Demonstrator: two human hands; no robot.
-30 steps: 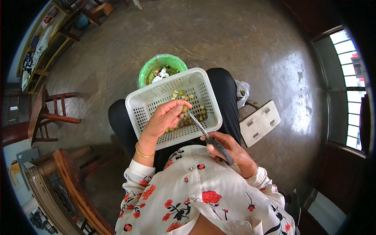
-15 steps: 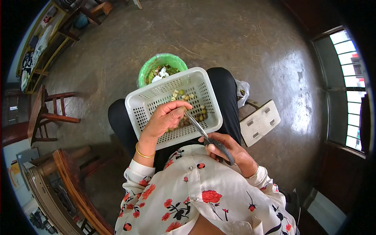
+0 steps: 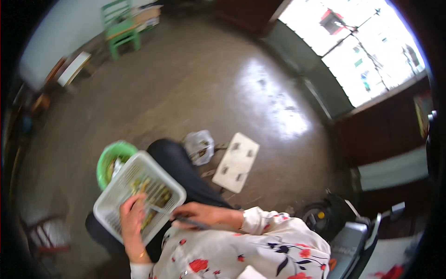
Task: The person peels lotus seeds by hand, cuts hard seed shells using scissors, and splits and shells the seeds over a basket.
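On my lap tilts a white perforated plastic basket (image 3: 111, 204) with small brown and pale pieces (image 3: 161, 196) in it, too blurred to name. My left hand (image 3: 132, 217) is over the basket, its thumb and fingers pinched together. What lies between those fingertips cannot be made out. My right hand (image 3: 200, 215) is closed round the dark handles of a pair of scissors (image 3: 159, 209). The silver blades point left over the basket, toward the fingertips of my left hand.
A green-lined bucket (image 3: 103, 160) of scraps stands just beyond the basket. Right of my knee are a plastic bag (image 3: 200, 145) and a low white stool (image 3: 237, 162). A green chair (image 3: 120, 30) stands far back. At the right is part of a scooter (image 3: 350, 242).
My view has swung to the right, so basket, bucket and hands appear lower and further left. The window and scooter show more. The scissors stay in my right hand.
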